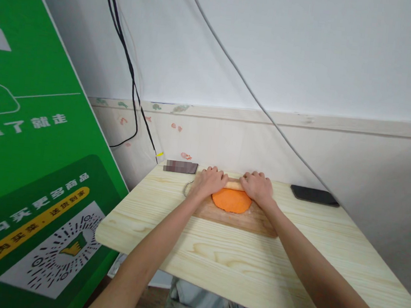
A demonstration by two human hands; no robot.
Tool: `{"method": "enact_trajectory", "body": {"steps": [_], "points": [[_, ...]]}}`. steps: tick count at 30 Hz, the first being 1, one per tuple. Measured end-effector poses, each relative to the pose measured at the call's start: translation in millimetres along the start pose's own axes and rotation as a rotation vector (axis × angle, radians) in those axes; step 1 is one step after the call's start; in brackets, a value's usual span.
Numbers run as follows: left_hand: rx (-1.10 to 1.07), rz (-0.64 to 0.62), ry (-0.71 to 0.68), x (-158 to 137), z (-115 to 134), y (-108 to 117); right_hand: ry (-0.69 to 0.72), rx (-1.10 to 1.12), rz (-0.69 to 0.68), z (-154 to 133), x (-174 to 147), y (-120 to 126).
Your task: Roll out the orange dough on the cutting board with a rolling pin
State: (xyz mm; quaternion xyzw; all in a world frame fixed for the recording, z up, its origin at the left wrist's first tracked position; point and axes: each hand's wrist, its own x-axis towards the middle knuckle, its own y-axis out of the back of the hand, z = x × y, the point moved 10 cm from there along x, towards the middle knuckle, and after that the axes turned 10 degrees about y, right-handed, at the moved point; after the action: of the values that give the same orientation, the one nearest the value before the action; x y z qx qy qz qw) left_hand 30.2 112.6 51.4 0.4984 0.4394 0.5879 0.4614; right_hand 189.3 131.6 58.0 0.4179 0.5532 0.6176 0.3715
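Note:
My left hand and my right hand are closed over the two ends of a pale wooden rolling pin, whose middle shows between them. The pin lies across the far part of a flat, rounded sheet of orange dough. Beneath the dough is a brown wooden cutting board with a metal ring handle at its left end. How far the dough reaches beyond the pin is hidden.
The board rests on a light wood-grain table against a wall. A dark phone lies to the right, and a flat, partly blurred object at the back left. A green printed panel leans at left; cables hang along the wall.

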Motion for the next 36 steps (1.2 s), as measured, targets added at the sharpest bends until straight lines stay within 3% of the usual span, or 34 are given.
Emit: {"method": "enact_trajectory", "body": {"steps": [24,36], "points": [[0.026,0.053,-0.051,-23.8,7.5,14.5,0.016,-0.081,0.032,-8.2,-19.7,0.4],[-0.064,0.091,-0.044,-26.2,4.9,4.6,0.06,-0.117,0.144,-21.4,-50.0,5.3]]}}
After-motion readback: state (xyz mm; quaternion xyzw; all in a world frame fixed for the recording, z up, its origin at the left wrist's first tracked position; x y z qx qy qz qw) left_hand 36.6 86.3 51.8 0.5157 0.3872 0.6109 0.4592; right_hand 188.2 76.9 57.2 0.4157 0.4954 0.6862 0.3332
